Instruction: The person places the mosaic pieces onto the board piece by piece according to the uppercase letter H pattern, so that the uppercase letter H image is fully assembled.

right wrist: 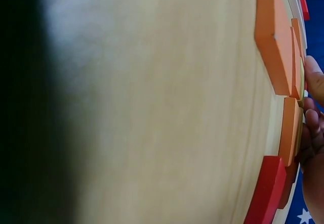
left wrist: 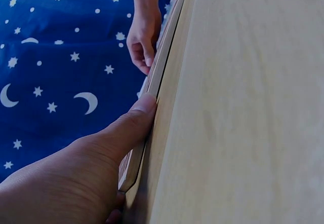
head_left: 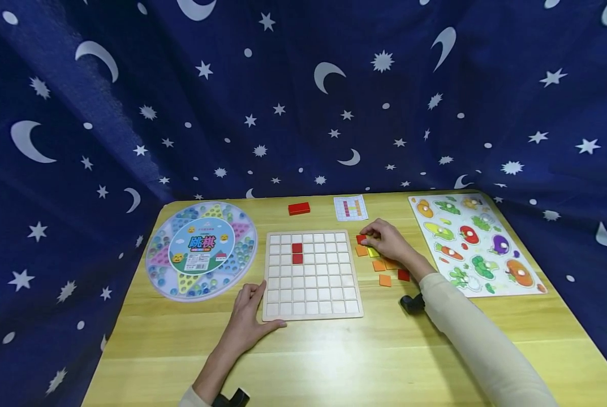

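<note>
A wooden grid board [head_left: 313,275] lies on the table with two red square tiles [head_left: 297,258] in its upper left cells, one above the other. My left hand [head_left: 247,316] holds the board's near left corner, thumb along the front edge, as the left wrist view also shows at the board's edge [left wrist: 164,62]. Right of the board, my right hand [head_left: 387,240] pinches a red tile [head_left: 361,239] at its fingertips. Loose tiles lie around and below it: orange [head_left: 385,280], yellow [head_left: 373,252] and dark red [head_left: 403,275]. The right wrist view shows a large orange tile [right wrist: 273,36] edge-on.
Behind the board lie a red block [head_left: 299,208] and a pattern card [head_left: 351,208]. A round marble game box [head_left: 155,277] sits at the left, a vegetable puzzle board [head_left: 453,257] at the right. A starry curtain [head_left: 283,85] hangs behind the table [head_left: 328,362].
</note>
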The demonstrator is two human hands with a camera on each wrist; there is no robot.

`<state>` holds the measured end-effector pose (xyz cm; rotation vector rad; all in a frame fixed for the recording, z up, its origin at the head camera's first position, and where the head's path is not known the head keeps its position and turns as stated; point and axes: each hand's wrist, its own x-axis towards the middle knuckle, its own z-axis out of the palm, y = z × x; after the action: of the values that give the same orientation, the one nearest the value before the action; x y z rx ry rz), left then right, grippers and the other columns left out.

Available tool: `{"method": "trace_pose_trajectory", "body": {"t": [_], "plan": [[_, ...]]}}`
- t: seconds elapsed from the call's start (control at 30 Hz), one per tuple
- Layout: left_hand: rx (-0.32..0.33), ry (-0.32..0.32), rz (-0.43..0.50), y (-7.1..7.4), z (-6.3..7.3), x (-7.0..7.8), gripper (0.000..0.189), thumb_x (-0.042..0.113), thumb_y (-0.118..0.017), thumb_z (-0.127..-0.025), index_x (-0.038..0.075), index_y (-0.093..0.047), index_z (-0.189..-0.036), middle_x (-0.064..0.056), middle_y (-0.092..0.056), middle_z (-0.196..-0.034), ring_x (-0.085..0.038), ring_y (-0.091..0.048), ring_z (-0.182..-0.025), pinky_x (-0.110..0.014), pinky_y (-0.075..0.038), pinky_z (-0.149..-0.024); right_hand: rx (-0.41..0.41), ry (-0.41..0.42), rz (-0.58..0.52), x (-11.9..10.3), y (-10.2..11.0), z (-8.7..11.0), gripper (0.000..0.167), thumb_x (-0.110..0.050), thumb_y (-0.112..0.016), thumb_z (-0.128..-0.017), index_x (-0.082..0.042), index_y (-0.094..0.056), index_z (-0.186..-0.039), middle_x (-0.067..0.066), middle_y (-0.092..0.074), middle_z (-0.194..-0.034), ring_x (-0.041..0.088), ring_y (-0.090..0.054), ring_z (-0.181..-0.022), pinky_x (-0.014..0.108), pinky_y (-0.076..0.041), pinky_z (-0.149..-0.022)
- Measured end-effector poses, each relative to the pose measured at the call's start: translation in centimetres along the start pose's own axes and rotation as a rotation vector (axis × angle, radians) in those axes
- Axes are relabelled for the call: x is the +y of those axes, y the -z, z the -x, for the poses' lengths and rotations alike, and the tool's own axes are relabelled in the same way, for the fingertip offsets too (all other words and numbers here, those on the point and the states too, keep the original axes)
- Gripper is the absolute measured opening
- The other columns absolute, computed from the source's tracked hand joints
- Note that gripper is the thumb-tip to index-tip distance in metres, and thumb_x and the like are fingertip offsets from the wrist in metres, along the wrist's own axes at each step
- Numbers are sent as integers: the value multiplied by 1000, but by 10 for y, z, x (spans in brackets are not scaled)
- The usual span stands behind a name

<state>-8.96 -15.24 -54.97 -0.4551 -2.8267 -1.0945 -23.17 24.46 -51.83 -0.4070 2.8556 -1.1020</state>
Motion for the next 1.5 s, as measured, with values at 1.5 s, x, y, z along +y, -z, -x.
{"method": "trace_pose_trajectory", "body": {"t": [1.5], "plan": [[2,-3,-11,-1,-1,-2,106,52,-87,-63,0,-46,-144,-6,-49,-117,-21,-44,-109,-42,-40,-93,22,36,-9,3,1,-2,23,-17,-77,-85,-4,-70,-103,8,-59,-94,19,-52,-84,26,-42,-75]]}}
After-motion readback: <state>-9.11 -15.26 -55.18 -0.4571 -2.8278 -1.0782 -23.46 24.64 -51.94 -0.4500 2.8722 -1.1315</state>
